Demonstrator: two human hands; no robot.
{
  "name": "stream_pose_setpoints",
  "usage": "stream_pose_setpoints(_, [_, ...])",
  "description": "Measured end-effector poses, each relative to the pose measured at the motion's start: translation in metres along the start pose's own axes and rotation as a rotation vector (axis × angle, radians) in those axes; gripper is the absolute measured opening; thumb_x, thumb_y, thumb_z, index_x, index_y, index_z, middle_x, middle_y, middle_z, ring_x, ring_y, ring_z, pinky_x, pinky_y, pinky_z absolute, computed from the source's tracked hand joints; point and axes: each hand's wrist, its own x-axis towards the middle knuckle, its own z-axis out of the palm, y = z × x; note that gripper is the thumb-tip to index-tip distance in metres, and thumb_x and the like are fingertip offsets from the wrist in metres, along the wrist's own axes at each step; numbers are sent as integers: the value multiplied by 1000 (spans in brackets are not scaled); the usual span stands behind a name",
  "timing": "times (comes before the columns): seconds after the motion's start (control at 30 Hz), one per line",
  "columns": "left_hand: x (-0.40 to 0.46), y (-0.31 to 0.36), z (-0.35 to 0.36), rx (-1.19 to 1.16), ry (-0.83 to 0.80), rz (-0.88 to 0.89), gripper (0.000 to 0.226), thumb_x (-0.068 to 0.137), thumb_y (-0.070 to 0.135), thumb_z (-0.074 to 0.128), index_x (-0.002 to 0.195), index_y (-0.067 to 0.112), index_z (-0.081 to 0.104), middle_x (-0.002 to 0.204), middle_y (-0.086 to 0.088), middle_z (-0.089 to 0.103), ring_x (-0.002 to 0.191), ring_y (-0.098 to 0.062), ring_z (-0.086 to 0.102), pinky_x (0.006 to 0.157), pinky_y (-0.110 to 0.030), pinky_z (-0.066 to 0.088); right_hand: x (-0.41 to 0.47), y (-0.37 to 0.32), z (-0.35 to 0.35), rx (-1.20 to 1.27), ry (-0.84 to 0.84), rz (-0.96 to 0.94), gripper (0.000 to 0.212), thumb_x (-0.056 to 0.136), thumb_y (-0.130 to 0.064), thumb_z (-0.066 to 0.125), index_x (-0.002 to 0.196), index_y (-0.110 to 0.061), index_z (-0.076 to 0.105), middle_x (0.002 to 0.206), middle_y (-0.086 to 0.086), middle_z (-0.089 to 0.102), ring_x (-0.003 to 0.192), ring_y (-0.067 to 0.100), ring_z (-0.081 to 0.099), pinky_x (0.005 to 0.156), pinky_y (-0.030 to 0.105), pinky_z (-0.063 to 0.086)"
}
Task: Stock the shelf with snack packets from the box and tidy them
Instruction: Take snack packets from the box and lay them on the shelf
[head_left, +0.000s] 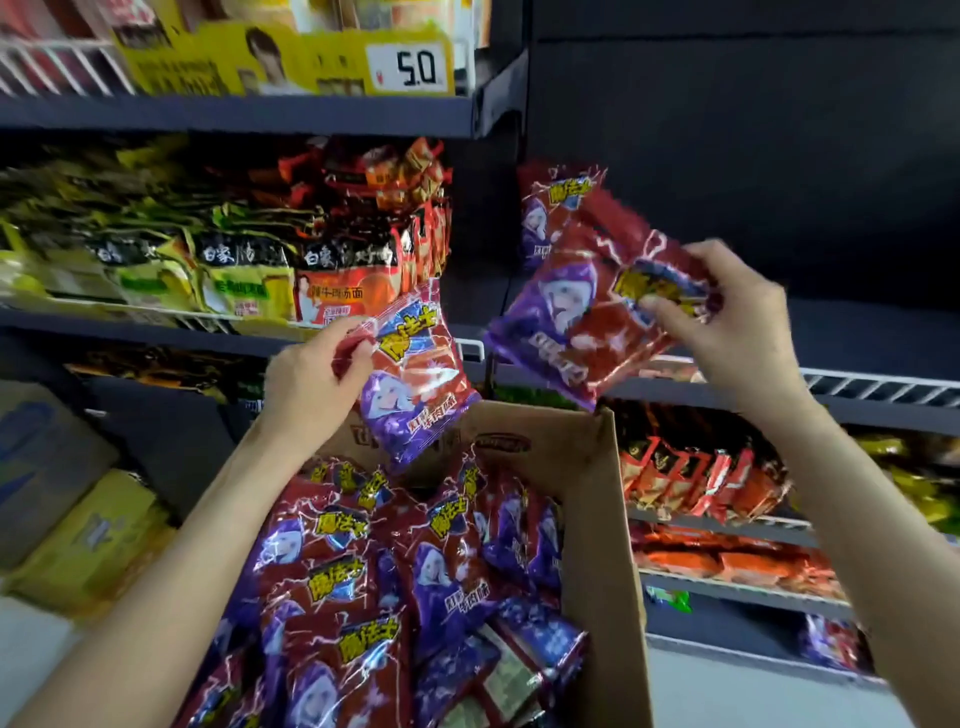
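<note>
Up at about 1 o'clock from the box, the right hand is pinching a red-and-purple snack packet by its top corner, thumb and fingers curled on the foil, holding it tilted in front of the dark shelf bay. Looks like a second packet sits behind it, overlapping, but it's blurry so I can't say if it's in the same grip or already up there. Over at 10 o'clock the left hand pinches another packet by its top edge, and that one dangles right over the box's far wall.

What could go wrong, my guess: both grips are just corner pinches on slick foil, so a quick swing toward the shelf could let one slide out. The left one would likely drop back in the box, no harm. The right one hangs past the box's far corner, so it could fall down to the lower shelves. If it's carrying two, they could also land crooked and need straightening.

Containers: the cardboard box at 6 o'clock is open-topped and still heaped with the same packets, jumbled every which way. Neighbouring shelf at 10 o'clock is packed with yellow and red noodle bags
</note>
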Motion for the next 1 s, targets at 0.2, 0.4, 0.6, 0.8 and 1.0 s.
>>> stream_pose_setpoints(0.2, [27,13,12,33,161,19,25,96,23,51,115,10,61,66,-7,66,47,-22,54,43,-25,39,58,45,51,-199,182,-150,22,83,-16,64,104,-15,61,94,-5,68,85,17,65,71,34,51])
stream_pose_setpoints(0.4, [52,14,35,-221,206,-116,30,100,24,43,124,11,54,90,1,63,67,-13,60,51,-16,44,48,79,86,-392,109,-349,25,73,5,70,95,-8,67,88,5,70,79,27,63,67,35,48])
stream_pose_setpoints(0.6, [77,34,62,-227,227,-70,31,101,23,41,125,8,53,91,6,60,66,-4,55,48,-6,38,26,90,85,-319,-216,-377,34,71,9,63,101,-8,63,100,6,66,93,28,59,79,40,47])
stream_pose_setpoints(0.8, [102,66,108,-195,57,167,28,100,21,43,121,14,60,84,-4,70,62,-11,62,47,-17,45,17,91,76,-376,-431,-315,35,86,-23,67,119,-17,58,124,4,57,114,23,52,94,41,44])
stream_pose_setpoints(1.0, [107,83,139,-381,-271,186,28,99,22,44,122,22,60,112,1,67,94,-14,64,76,-29,53,5,81,68,-389,-273,-114,32,88,-30,64,116,-15,60,122,4,55,105,22,57,76,33,47])
